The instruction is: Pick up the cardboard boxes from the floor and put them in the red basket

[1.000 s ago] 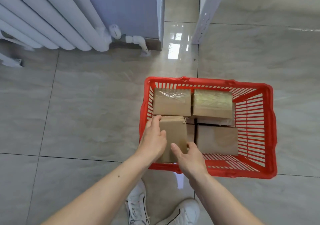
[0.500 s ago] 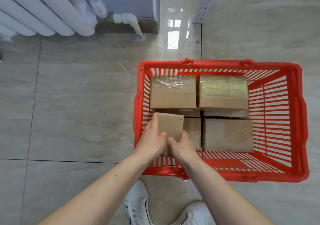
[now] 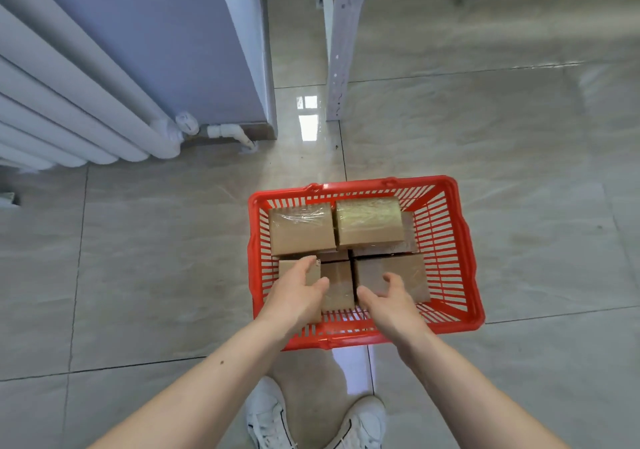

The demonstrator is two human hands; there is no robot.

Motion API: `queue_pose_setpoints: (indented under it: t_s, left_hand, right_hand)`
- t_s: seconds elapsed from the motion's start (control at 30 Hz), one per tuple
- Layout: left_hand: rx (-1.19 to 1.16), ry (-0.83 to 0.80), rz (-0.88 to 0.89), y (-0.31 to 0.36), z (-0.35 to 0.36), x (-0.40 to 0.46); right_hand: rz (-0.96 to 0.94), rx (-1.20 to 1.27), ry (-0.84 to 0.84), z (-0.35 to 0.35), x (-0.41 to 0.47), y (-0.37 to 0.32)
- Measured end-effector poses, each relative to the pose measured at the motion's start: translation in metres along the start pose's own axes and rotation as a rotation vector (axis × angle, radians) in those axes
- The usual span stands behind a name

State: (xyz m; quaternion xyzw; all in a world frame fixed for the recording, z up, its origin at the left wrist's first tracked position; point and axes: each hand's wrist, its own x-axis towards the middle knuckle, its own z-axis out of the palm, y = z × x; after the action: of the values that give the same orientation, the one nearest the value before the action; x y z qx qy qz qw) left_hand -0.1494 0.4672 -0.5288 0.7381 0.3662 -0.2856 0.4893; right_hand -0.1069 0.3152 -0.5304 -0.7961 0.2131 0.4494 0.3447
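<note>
I see glossy grey marble-look tiled floor (image 3: pixel 156 258) stretching wide and bare left and right of the red basket (image 3: pixel 467 275), which sits on it; beyond the basket stand a ribbed white radiator (image 3: pixel 69 102) and a white perforated metal post (image 3: pixel 337 50). The basket is slotted plastic, rectangular, with a strip of bare bottom along its near wall. I count five plain brown cardboard boxes (image 3: pixel 388 275) inside, two far ones glossy with clear tape. My left hand (image 3: pixel 294 296) lies over the near-left box, fingers loosely curved; whether it grips, I cannot tell. My right hand (image 3: pixel 391 299) hovers apart, fingers spread, holding nothing. Two white sneakers (image 3: pixel 270 417) stand just short of the basket.
</note>
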Motion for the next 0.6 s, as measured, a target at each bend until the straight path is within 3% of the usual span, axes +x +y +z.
queue_pose_setpoints:
  t_s: [0.3, 0.6]
  left_hand:
    - [0.143, -0.078, 0.203, 0.118, 0.009, -0.092]
    - [0.285, -0.181, 0.392, 0.202, 0.06, -0.173]
  right_hand:
    - [-0.081, 0.249, 0.099, -0.103, -0.107, -0.018]
    - [-0.111, 0.522, 0.228, -0.197, -0.176, 0.017]
